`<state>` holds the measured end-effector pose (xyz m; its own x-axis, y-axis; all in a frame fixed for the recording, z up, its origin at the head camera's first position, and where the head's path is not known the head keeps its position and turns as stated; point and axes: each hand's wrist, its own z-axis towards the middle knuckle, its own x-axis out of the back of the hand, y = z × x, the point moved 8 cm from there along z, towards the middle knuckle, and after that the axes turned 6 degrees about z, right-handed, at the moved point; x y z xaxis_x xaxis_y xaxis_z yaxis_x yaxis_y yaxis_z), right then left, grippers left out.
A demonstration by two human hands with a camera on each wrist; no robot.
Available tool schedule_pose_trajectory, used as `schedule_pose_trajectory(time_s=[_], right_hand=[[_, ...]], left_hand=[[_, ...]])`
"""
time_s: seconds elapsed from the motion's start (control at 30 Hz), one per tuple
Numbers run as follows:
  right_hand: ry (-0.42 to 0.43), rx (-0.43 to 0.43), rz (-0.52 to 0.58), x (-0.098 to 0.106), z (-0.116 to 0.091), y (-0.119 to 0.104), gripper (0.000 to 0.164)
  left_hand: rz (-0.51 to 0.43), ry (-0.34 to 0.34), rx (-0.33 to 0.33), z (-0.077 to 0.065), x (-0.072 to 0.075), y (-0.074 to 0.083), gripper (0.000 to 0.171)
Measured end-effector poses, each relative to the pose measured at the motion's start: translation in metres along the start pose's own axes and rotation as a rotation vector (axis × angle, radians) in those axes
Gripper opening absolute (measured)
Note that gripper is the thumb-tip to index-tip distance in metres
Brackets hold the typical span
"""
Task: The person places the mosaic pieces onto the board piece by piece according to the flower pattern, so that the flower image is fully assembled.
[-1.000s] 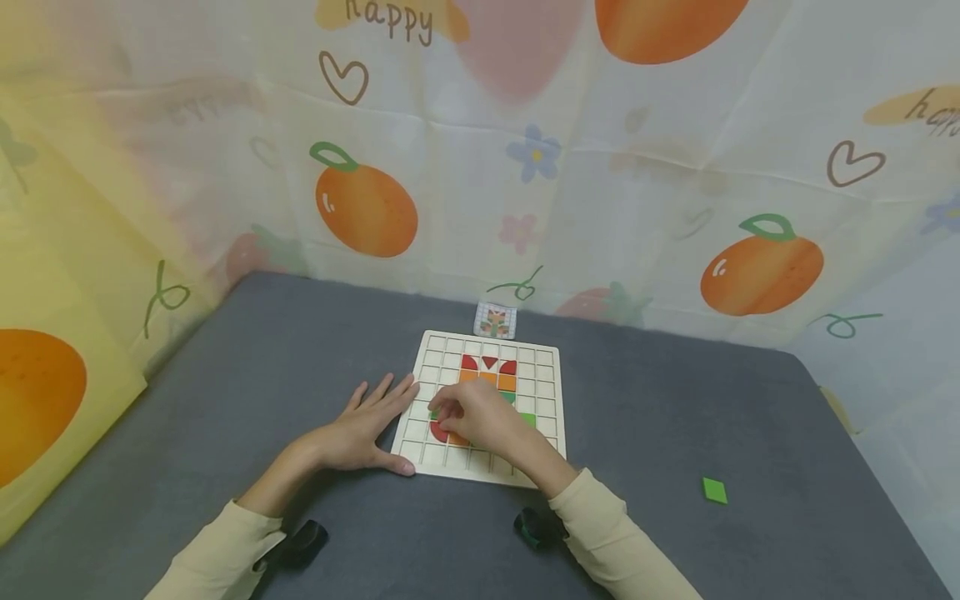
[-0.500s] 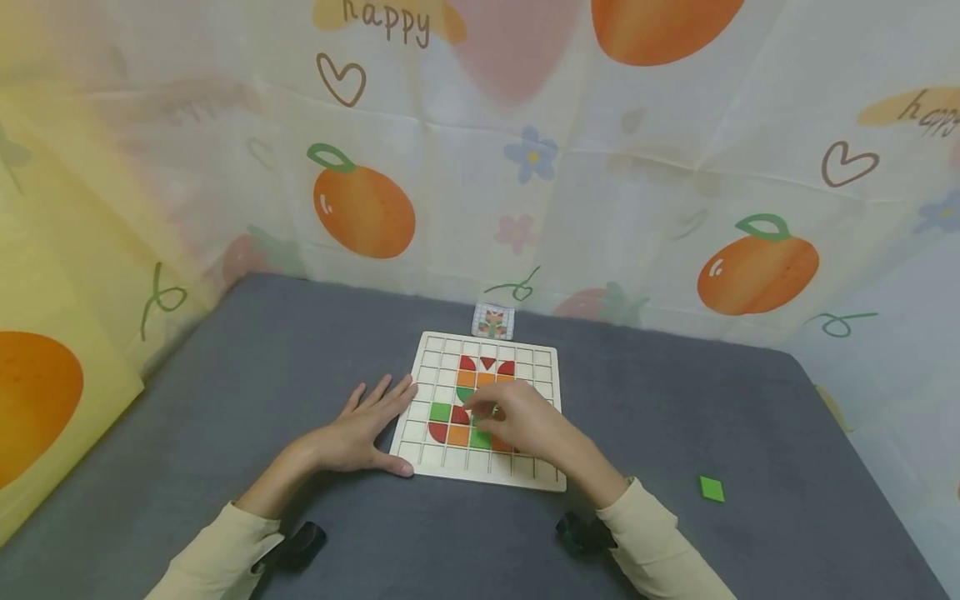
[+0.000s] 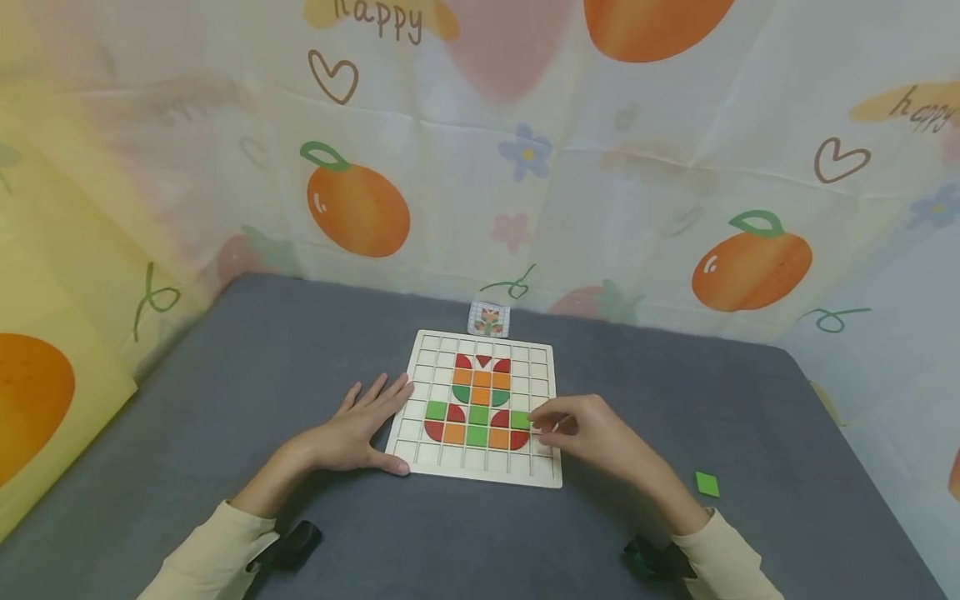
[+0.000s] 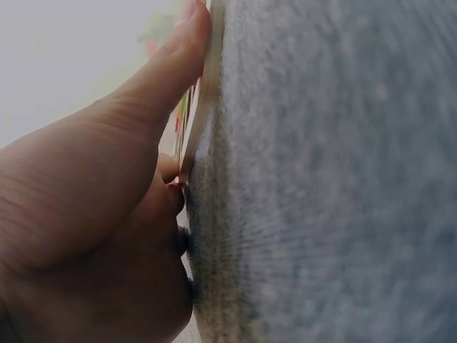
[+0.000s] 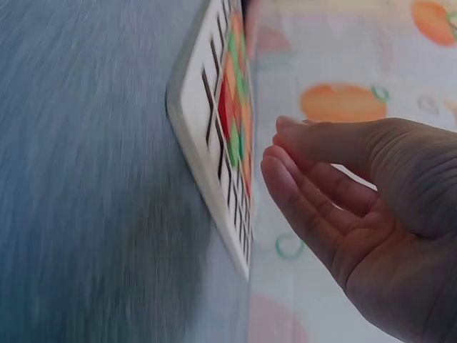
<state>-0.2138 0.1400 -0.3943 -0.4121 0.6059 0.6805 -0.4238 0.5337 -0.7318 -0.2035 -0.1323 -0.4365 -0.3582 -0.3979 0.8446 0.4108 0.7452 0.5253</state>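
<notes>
A white gridded board [image 3: 480,475] lies on the table, with red, orange and green tiles [image 3: 480,396] set in its cells in a flower-like pattern. My left hand [image 3: 348,437] rests at the board's left edge, fingers spread and thumb at the near-left corner. In the left wrist view, the thumb [image 4: 168,71] lies along the board's edge. Over the board's right side is my right hand [image 3: 600,429], beside a light green square tile [image 3: 520,420]. The right wrist view shows its fingers [image 5: 314,207] loosely bent, with nothing visible between them and the thumb.
A loose green tile [image 3: 707,484] lies on the grey table [image 3: 637,375] to the right of the board. Behind the board is a small card [image 3: 489,320] bearing a similar flower pattern. A fruit-printed curtain [image 3: 450,167] hangs along the table's back edge.
My right hand has moved from the lower left of the pattern across to the board's right side, uncovering the tiles. The left hand has stayed at the board's left edge.
</notes>
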Motion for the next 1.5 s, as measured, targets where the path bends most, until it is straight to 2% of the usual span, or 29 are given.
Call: schedule_pose_trajectory(time_s=[0.13,0.3,0.47,0.7,0.9,1.07,1.17,1.3,1.5], right_hand=[[0.036,-0.015,0.007,0.018,-0.018,0.016,0.025],[0.082,-0.027,-0.036,0.043,-0.047,0.036,0.027],[0.100,-0.093,-0.061,0.065,-0.078,0.055,0.030],[0.145,-0.140,-0.063,0.085,-0.107,0.074,0.031],[0.189,-0.132,-0.084,0.098,-0.126,0.081,0.033],[0.128,-0.207,-0.060,0.102,-0.139,0.094,0.038],[0.067,-0.263,-0.009,0.101,-0.147,0.104,0.045],[-0.002,-0.287,0.055,0.099,-0.154,0.112,0.052],[0.008,-0.287,0.046,0.098,-0.154,0.116,0.051]], left_hand=[[0.005,-0.009,0.004,-0.002,-0.002,0.000,0.115],[0.009,-0.008,0.002,0.000,-0.003,0.000,0.115],[0.018,-0.006,0.002,0.001,-0.002,-0.001,0.115],[0.008,-0.008,0.006,0.000,0.000,0.000,0.115],[0.006,-0.008,0.002,0.001,0.000,-0.001,0.115],[0.010,-0.006,0.005,0.001,0.000,-0.001,0.115],[0.013,-0.009,0.004,0.001,-0.001,-0.001,0.115],[0.014,-0.015,0.007,0.001,-0.002,-0.001,0.115],[0.004,-0.013,0.014,0.000,-0.001,-0.001,0.115]])
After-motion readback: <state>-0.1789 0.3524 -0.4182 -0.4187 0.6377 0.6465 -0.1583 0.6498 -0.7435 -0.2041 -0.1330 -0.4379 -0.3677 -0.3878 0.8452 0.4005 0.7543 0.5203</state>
